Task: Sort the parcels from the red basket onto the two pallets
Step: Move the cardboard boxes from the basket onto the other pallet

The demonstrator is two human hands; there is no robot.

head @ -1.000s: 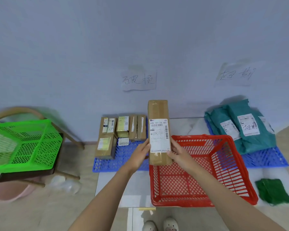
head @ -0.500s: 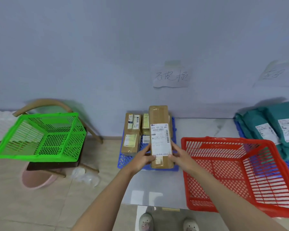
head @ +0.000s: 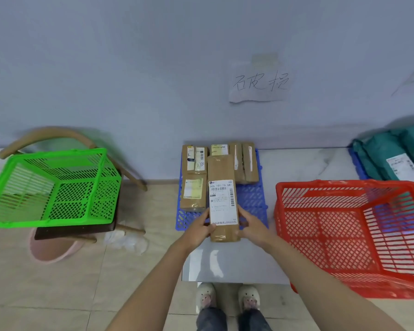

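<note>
- Since a moment ago, the long brown parcel (head: 222, 199) has moved left, away from the red basket (head: 349, 232), and now sits over the blue pallet (head: 251, 199).
- Left hand (head: 198, 229) and right hand (head: 251, 226) both grip the parcel's near end, label facing up.
- Smaller brown boxes (head: 194, 177) already lie on the blue pallet.
- Right of the pallet, the red basket rests on the counter (head: 234, 261).
- Teal mailers (head: 392, 154) lie far right of the pallet.
</note>
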